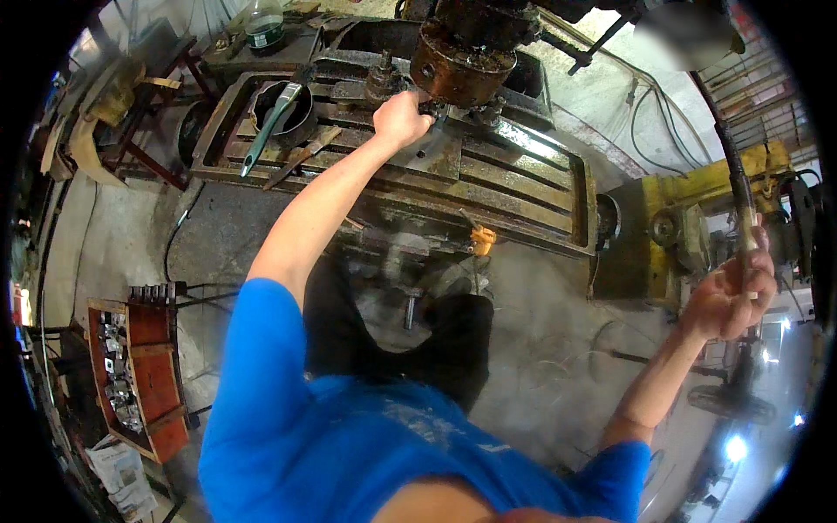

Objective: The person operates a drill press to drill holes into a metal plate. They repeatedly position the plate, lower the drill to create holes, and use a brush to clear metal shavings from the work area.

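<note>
Fingers, left hand point(401, 118): curled shut around a small part at the base of the rusty round cutter head point(460, 65); the part itself is hidden by the knuckles and cannot be identified.
Fingers, right hand point(728, 301): wrapped around the pale grip of a long dark lever point(731, 166); the thumb lies across the grip.
Left arm: stretched forward and up from the blue sleeve, wrist just beside the cutter head.
Right arm: raised out to the right side, well apart from the left hand.
Lever: runs up from the right hand toward the top of the frame, slightly bent by the lens.
Cutter head: hangs above the slotted machine table point(488, 183), near its rear edge.
Machine table: long, greasy, with lengthwise slots; a flat grey metal plate point(432, 157) lies on it directly below the left hand.
Round dark pot point(283, 109): stands at the left end of the machine table; a green-handled tool point(266, 131) leans out of it.
Green bottle point(263, 26): upright behind the machine table, at the top left.
Red bin point(144, 375): on the floor at the lower left, holding small metal pieces.
Yellow machine body point(697, 187): right of the machine table, behind the lever.
Floor: grey concrete, dusty, with cables lying across it.
</note>
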Motion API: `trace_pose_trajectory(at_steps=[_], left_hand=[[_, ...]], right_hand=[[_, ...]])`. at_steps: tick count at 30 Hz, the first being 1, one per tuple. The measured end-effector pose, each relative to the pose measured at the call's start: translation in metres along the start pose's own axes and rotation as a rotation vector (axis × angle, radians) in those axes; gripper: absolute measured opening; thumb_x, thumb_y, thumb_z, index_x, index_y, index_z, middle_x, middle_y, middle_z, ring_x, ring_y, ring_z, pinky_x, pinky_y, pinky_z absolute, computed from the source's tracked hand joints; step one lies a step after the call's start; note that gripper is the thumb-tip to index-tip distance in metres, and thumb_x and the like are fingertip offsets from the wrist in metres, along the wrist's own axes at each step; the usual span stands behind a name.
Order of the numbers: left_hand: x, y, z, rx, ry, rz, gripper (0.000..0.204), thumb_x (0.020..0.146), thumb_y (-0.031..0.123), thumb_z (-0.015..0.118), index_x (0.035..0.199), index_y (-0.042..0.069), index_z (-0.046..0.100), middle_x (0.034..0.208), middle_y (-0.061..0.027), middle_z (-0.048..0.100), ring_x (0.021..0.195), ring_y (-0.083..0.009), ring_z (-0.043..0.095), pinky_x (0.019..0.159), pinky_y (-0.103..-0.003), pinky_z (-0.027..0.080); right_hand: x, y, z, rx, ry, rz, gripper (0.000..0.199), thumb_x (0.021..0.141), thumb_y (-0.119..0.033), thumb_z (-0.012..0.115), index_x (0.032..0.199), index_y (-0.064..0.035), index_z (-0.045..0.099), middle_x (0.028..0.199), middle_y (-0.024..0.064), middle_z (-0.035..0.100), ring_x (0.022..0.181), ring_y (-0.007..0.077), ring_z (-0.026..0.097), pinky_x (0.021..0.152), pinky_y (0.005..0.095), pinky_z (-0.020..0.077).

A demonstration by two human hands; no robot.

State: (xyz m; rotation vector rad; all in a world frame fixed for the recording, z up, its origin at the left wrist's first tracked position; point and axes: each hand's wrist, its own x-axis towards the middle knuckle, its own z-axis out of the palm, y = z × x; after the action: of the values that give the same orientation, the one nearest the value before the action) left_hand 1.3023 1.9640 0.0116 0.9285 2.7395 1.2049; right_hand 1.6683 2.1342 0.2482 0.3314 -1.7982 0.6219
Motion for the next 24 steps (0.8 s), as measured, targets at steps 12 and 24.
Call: trace_pose_trajectory(at_steps=[12, 24], left_hand=[[-0.003, -0.003, 0.001, -0.06, 0.039, 0.016, 0.041, 0.065, 0.027, 0.07, 0.102, 0.013, 0.064, 0.077, -0.0122, 0.064, 0.077, -0.0279, 0.062, 0.068, -0.038, 0.048], [-0.002, -0.004, 0.002, -0.03, 0.042, 0.031, 0.04, 0.064, 0.027, 0.071, 0.101, 0.012, 0.065, 0.076, -0.0127, 0.064, 0.074, -0.029, 0.062, 0.067, -0.038, 0.048]], right_hand=[[0.027, 0.002, -0.024, -0.075, -0.113, -0.045, 0.016, 0.077, -0.025, 0.046, 0.076, -0.0093, 0.046, 0.095, 0.0116, 0.057, 0.11, 0.0446, 0.046, 0.101, 0.0574, 0.0216], [0.001, 0.004, -0.013, -0.063, 0.014, -0.007, 0.014, 0.074, -0.024, 0.046, 0.076, -0.0096, 0.046, 0.092, 0.012, 0.054, 0.113, 0.0431, 0.042, 0.103, 0.0553, 0.0211]])
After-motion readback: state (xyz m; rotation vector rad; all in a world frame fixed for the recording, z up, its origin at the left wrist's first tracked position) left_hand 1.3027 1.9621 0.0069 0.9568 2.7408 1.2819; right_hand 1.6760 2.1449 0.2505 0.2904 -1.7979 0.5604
